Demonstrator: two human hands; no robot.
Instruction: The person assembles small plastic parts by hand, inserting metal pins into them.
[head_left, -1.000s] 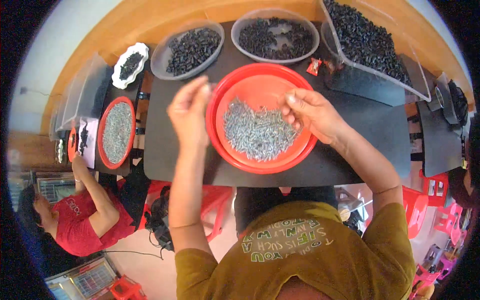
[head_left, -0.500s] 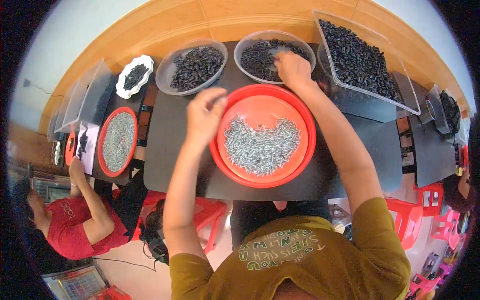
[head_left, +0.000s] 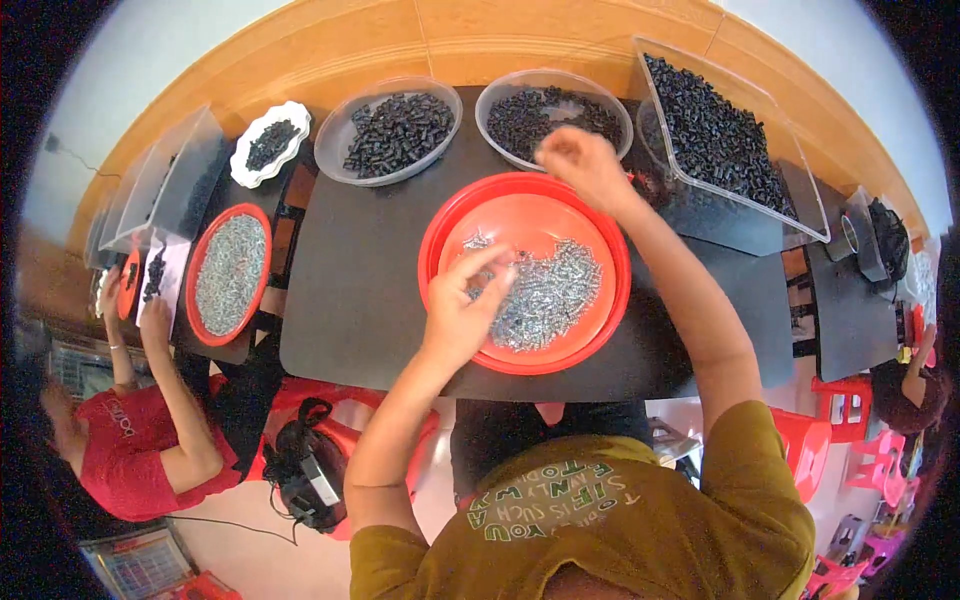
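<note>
Fingers (head_left: 480,275) of left hand (head_left: 462,315) pinch small silvery screws (head_left: 545,295) — heaped, glinting — in red basin (head_left: 440,240).

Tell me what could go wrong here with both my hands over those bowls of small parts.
The left hand pinches small silver screws over the red bowl; a loose pinch could drop some onto the black table. The right hand hangs over the round clear bowl of black parts, so black pieces could fall among the screws. The forearm crossing the red rim might tip it.
</note>
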